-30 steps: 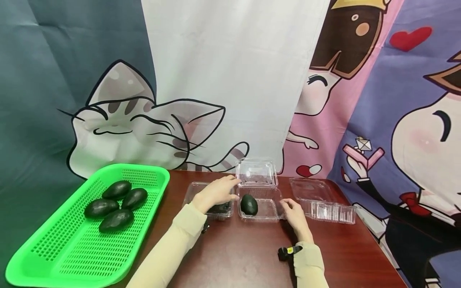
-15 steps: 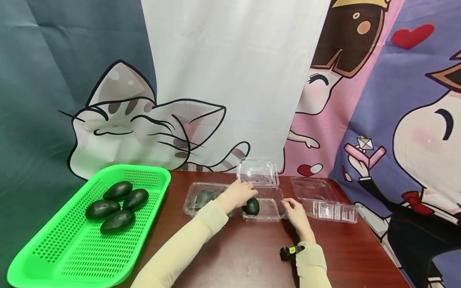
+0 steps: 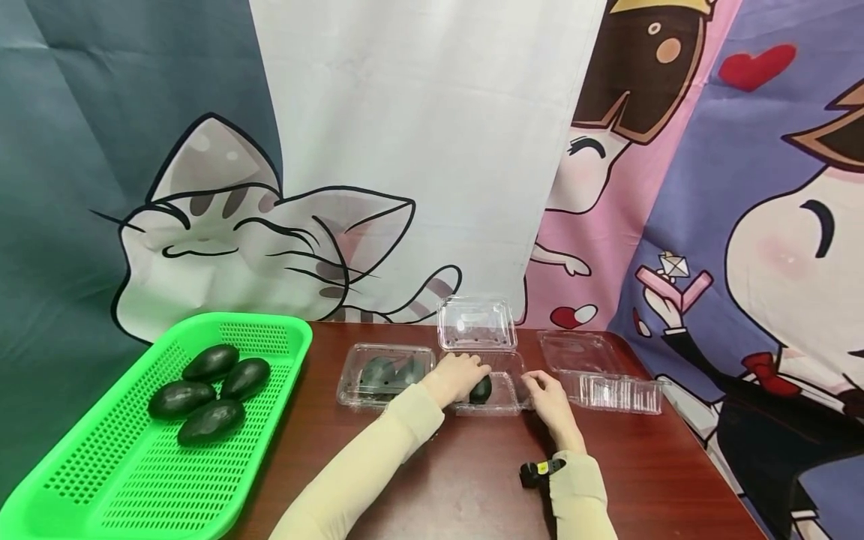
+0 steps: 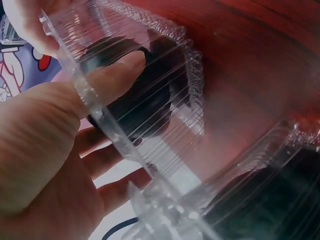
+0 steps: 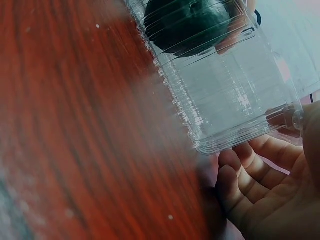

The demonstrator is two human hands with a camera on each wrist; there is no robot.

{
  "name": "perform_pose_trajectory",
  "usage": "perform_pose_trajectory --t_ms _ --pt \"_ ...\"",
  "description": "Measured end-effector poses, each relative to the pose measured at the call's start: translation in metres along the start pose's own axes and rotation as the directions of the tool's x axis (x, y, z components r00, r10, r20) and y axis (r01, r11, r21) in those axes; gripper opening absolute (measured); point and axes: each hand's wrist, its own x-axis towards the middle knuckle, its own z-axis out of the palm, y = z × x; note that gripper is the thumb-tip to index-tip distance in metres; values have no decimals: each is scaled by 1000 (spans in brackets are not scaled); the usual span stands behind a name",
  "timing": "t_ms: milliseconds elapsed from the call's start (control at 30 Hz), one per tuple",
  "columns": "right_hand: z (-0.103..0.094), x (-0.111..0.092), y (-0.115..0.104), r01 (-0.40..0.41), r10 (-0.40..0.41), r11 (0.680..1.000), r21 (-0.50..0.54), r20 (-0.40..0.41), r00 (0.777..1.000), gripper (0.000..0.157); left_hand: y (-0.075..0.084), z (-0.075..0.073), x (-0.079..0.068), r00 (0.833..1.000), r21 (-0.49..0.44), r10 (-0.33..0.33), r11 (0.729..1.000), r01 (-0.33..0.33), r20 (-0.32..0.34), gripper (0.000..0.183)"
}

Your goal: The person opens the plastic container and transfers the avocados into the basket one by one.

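In the head view my left hand (image 3: pixel 457 379) reaches into an open clear plastic clamshell (image 3: pixel 502 377) and holds a dark avocado (image 3: pixel 481 390) inside it. The left wrist view shows the thumb (image 4: pixel 127 70) over the avocado (image 4: pixel 132 100), with the other fingers on the far side of the clear wall's edge. At the clamshell's right side is my right hand (image 3: pixel 552 405). In the right wrist view it pinches the wall (image 5: pixel 240 136), thumb inside and fingers outside. The clamshell's lid (image 3: pixel 475 322) stands raised at the back.
Left of it lies a lidded clamshell (image 3: pixel 351 390) with dark avocados (image 3: pixel 378 373) inside. A green basket (image 3: pixel 270 450) holding several avocados (image 3: pixel 212 421) stands at far left. Another open clamshell (image 3: pixel 617 394) is at right. A patterned cloth (image 3: pixel 418 150) hangs behind the table (image 3: pixel 472 472).
My left hand has moved right from beside the lidded clamshell onto the avocado, which has shifted slightly right. My right hand stays at the clamshell's side.
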Motion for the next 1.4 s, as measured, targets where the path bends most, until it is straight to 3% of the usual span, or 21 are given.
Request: perform_pose_trajectory --t_ms 300,733,1000,1400 --pt "-1 0 -2 9 -10 1000 -22 -9 1000 23 -5 -4 2 1000 -24 -22 999 22 9 58" --pt "1 0 1 24 -25 997 -67 -17 1000 23 -22 -27 2 1000 -103 -29 994 30 8 66" --pt "-1 0 -1 26 -27 999 -39 -12 1000 22 -52 -61 -11 999 -156 -52 986 54 18 63" --pt "0 0 -1 12 -12 1000 -15 -7 1000 21 -107 -96 -47 989 -276 -133 955 112 -58 59"
